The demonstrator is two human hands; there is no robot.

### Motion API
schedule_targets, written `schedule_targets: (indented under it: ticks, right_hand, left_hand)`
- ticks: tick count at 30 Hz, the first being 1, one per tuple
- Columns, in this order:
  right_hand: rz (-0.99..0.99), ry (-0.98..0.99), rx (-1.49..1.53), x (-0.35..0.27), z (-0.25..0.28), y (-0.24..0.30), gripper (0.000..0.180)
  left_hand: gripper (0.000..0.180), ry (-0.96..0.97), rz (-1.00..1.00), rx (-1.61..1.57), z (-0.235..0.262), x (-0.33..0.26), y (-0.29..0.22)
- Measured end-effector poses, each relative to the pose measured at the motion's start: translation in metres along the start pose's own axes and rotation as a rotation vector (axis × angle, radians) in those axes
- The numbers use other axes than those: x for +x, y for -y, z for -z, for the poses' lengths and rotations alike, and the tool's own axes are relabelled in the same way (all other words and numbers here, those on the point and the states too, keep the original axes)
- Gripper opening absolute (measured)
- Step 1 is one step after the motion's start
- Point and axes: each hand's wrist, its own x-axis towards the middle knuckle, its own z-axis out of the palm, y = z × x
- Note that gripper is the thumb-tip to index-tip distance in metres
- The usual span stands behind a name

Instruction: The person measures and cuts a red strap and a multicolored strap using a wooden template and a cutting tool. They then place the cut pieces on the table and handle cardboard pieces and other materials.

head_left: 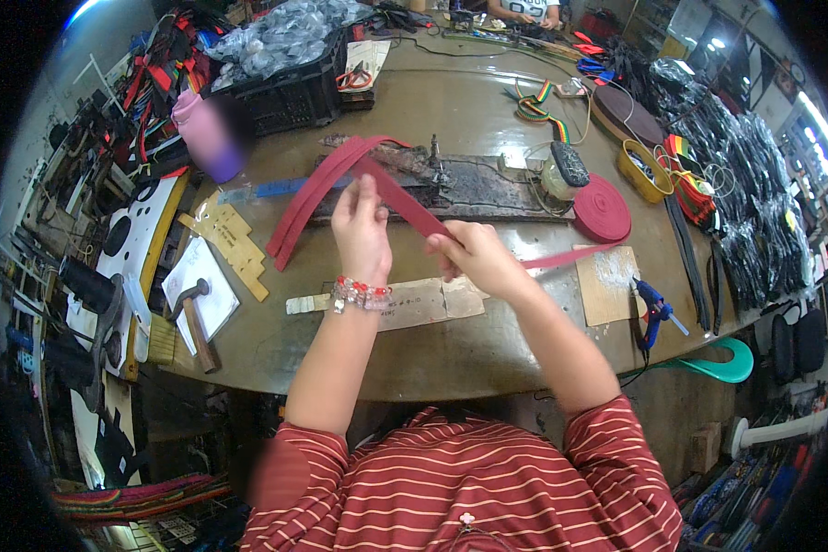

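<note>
Nearest, striped red sleeves and two bare forearms rising from the lower edge. Just beyond, on the table, a pale cardboard strip lying under the wrists. Above it, left hand with beaded bracelet, fingers pinched shut on the red webbing strap; right hand closed around the same strap to the right, held taut and lifted off the table. Leftward, looped lengths of strap draped near wooden templates and a hammer. Rightward, strap running to a red roll farther back, glue gun at the near right edge. Likely trouble: strap twisting between the pinches, or slack loops snagging on the rusty metal jig behind, spoiling the fold.
</note>
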Motion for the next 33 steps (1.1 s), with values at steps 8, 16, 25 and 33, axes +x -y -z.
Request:
schedule_targets:
  ticks: [8,16,25,33]
  right_hand:
    - [-0.222,0.315,-0.284,0.006,0.051,-0.040,0.028]
    - [-0.085,0.635,-0.366,0.058,0.048,-0.012,0.030]
    - [-0.109,0.149,-0.329,0.136,0.112,-0.026,0.037]
    - [-0.172,0.061,-0.275,0.166,0.112,-0.073,0.041]
  left_hand:
    - [0.015,-0.430,0.042,-0.084,0.080,0.026,0.016]
    - [0.027,0.710,-0.632,1.373,0.029,0.001,-0.016]
    - [0.029,0.785,-0.115,1.387,-0.020,0.128,0.014]
    - [0.030,0.855,0.158,1.326,0.000,0.168,0.054]
